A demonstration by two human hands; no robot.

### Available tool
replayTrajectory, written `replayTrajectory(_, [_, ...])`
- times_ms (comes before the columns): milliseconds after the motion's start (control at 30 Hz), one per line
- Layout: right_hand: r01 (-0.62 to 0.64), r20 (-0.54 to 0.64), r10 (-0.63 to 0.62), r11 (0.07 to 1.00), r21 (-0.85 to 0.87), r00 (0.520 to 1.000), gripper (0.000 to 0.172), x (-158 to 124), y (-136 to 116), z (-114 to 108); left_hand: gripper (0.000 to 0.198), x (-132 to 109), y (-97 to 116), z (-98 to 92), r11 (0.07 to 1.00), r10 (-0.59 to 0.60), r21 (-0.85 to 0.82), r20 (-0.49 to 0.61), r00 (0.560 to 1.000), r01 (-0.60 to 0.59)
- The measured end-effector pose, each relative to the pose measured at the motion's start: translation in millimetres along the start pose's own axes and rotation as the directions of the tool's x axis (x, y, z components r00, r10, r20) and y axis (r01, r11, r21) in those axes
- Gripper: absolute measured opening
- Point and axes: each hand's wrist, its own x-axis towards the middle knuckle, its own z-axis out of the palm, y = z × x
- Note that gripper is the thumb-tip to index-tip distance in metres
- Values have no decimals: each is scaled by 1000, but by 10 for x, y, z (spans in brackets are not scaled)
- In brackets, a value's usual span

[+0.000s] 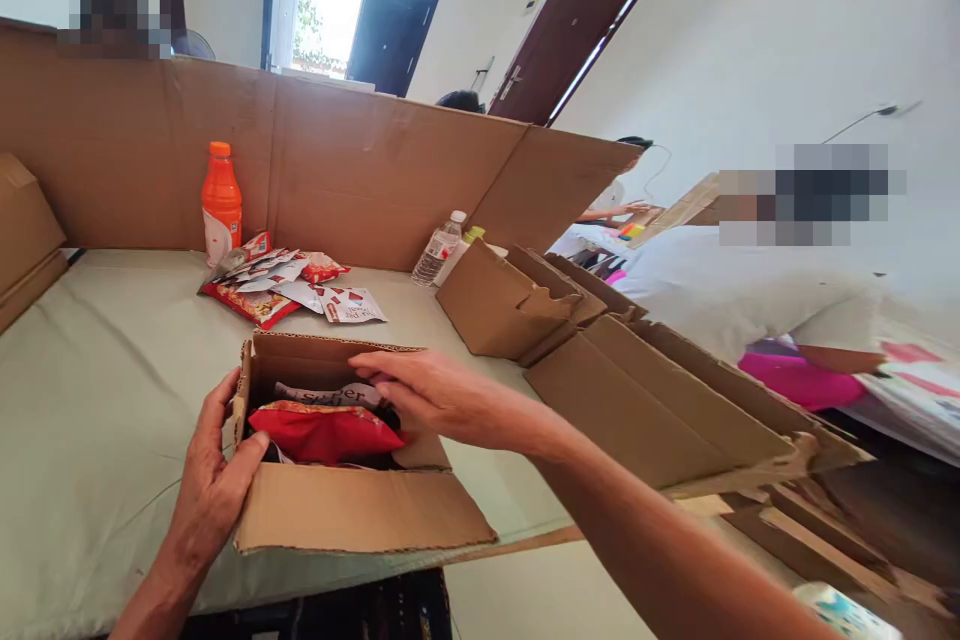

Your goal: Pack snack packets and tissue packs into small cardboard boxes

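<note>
An opened cardboard box (360, 505) sits in front of me at the table's near edge, one flap folded out toward me. My left hand (217, 480) grips its left wall, thumb at the inner side. Inside stands a red snack packet (326, 432), and behind that a pale packet (322, 394) with dark lettering. Over the right part of the opening reaches my right hand (442, 400), fingers stretched out beside the pale packet. Its fingertips partly drop behind other fingers, and I see no item clearly held. The box's bottom is hidden by the packets.
Beyond the box lies a pile of snack packets (281, 280), with an orange bottle (221, 205) behind. A clear bottle (440, 248) stands near open cardboard boxes (645, 405) on the right. A tall cardboard panel (352, 160) borders the table (112, 400). Another person (705, 290) sits at right.
</note>
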Motion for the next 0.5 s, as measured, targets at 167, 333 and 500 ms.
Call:
replayTrajectory(167, [-84,119,117,964,-253,986,36,-96,53,-118,67,49,-41,-15,1000,0,30,-6,1000,0])
replayTrajectory(333, [-63,262,202,887,-457,943,20,129,-36,-137,73,66,-25,11,994,-72,75,-52,996,76])
replayTrajectory(500, [-19,394,228,884,-468,891,38,263,-134,-221,68,91,-32,-19,987,-56,140,-146,988,76])
